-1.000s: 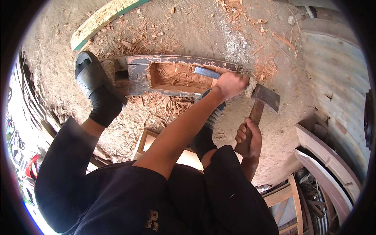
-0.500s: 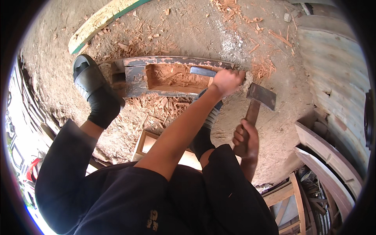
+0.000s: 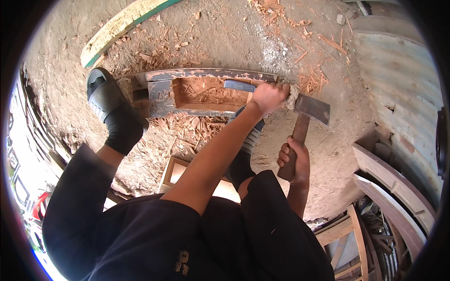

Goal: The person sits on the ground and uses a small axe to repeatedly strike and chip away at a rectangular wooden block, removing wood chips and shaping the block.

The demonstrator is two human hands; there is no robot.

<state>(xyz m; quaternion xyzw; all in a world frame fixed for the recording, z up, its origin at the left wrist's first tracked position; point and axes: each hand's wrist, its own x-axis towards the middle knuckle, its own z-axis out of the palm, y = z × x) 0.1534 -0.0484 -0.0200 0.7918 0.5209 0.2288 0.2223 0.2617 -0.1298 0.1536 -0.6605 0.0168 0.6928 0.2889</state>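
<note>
The floor (image 3: 333, 159) is bare, dusty earth, strewn with reddish wood chips (image 3: 199, 126) that lie thickest along the near side of a dark-painted timber block (image 3: 161, 101). Beyond the block, more shavings scatter toward the top, near a patch of white powder (image 3: 275, 54) and a small stone (image 3: 341, 18).

The block lies lengthwise on the floor, its paint worn to pinkish wood along the far edge; a rectangular recess with chips inside is cut in its upper face. The left hand (image 3: 270, 97) is over its right end, its grip clamped round a chisel (image 3: 239, 85), whose blue-grey blade points left over the recess. The right hand (image 3: 295, 159) has its grip closed round the wooden handle of a hatchet (image 3: 313, 109); the broad metal head is just beside the left hand, and whether it touches the chisel's hidden end I cannot tell.

A sandalled left foot (image 3: 110, 100) stands by the block's left end; the right sandal (image 3: 251, 136) is partly behind the forearm.

A curved green-edged timber (image 3: 124, 29) lies at upper left. Corrugated metal sheeting (image 3: 398, 84) walls the right side, above moulded boards (image 3: 393, 173) and a wooden frame (image 3: 358, 239). Bright daylight washes out the left edge.
</note>
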